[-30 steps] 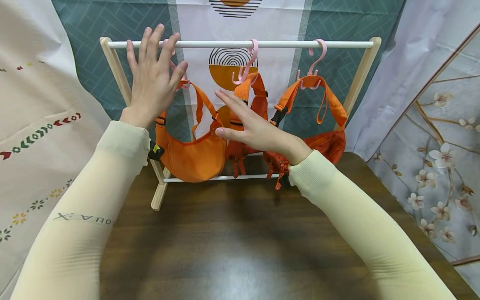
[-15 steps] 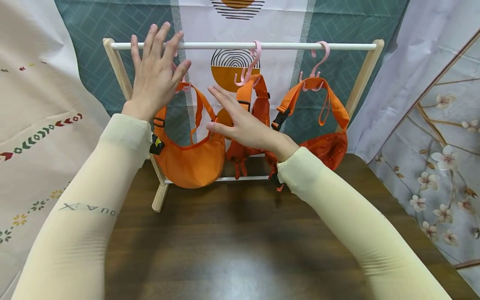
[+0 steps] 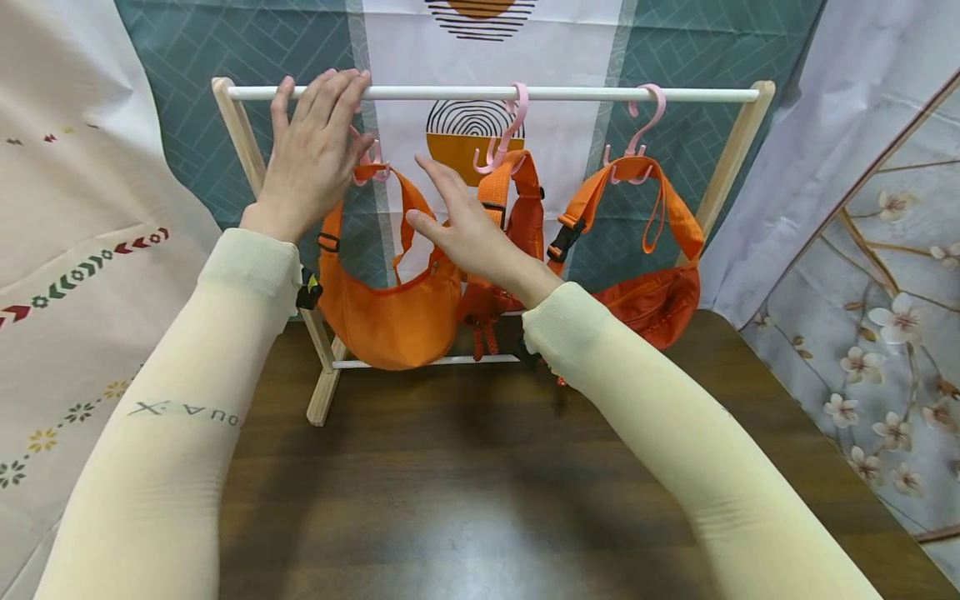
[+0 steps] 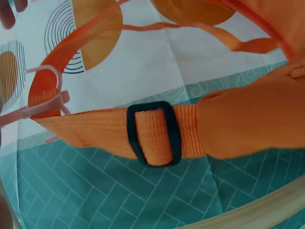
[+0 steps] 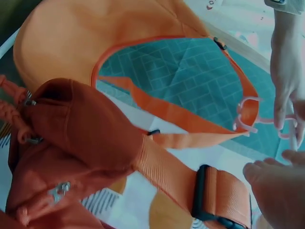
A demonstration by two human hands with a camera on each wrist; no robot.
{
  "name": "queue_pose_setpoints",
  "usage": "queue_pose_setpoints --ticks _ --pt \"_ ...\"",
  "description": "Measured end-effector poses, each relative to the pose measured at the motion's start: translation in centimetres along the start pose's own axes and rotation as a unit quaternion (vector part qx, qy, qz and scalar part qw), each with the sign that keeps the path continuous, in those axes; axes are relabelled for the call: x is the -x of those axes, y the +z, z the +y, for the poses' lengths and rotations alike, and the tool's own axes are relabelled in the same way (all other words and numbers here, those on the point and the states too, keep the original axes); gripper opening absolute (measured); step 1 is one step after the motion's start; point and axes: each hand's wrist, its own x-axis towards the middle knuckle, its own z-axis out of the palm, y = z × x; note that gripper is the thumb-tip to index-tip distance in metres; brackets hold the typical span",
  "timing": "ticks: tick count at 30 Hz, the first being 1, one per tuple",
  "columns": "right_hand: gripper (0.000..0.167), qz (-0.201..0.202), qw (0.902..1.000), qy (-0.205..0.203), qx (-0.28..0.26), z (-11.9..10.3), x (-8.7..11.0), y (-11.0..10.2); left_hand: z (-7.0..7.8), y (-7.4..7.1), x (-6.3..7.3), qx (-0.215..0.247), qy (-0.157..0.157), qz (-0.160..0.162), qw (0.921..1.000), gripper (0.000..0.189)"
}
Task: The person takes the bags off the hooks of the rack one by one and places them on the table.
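At the left part of the white rail (image 3: pixel 442 93), my left hand (image 3: pixel 307 154) bends its fingers over the top of a pink hook (image 3: pixel 375 162), with the thumb near its stem; the grip is partly hidden. From that hook hangs an orange crescent bag (image 3: pixel 390 325); its strap and black slider (image 4: pixel 153 133) fill the left wrist view. My right hand (image 3: pixel 472 229) is held with straight fingers, thumb apart, in front of the straps, holding nothing. Behind it hangs a dark orange bag (image 5: pixel 90 129) from a middle pink hook (image 3: pixel 504 137).
Farther right, a red-orange waist bag (image 3: pixel 652 304) hangs by its strap from another pink hook (image 3: pixel 645 125). Wooden legs (image 3: pixel 738 158) hold up the rack on a brown table (image 3: pixel 465 483). Patterned cloths (image 3: pixel 675 50) hang behind and at both sides.
My left hand's fingers have come down and bent over the rail at the hook. My right hand has shifted slightly left and up, still straight-fingered.
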Motion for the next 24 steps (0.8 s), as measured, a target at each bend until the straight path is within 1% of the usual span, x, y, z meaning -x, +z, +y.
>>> queue_pose_setpoints --ticks 3,9,12,15,18,21,24 --pt "0.072 0.025 0.9995 0.015 -0.012 0.0 -0.8 0.5 -0.1 0.0 -0.1 0.009 0.002 0.012 0.9999 0.054" --pt "0.073 0.029 0.9987 0.04 -0.014 0.4 -1.8 1.9 0.4 0.2 -0.4 0.018 -0.016 0.04 0.9989 0.052" --pt "0.074 0.027 0.9982 0.05 -0.02 0.5 -2.3 2.8 0.5 0.3 -0.3 0.023 -0.024 0.05 0.9982 0.052" --pt "0.076 0.02 0.9973 0.067 -0.022 0.8 -2.9 3.4 0.6 0.1 -0.3 0.029 -0.031 0.052 0.9977 0.051" --pt "0.077 0.024 0.9954 0.086 -0.034 1.0 -3.6 3.5 0.8 -0.2 -0.7 0.037 -0.036 0.051 0.9974 0.049" --pt "0.076 0.032 0.9928 0.103 -0.052 1.4 -4.3 3.5 0.9 -0.6 -1.0 0.043 -0.043 0.042 0.9973 0.047" --pt "0.075 0.034 0.9909 0.11 -0.07 1.7 -4.9 3.8 0.8 -0.8 -1.0 0.05 -0.052 0.032 0.9969 0.047"
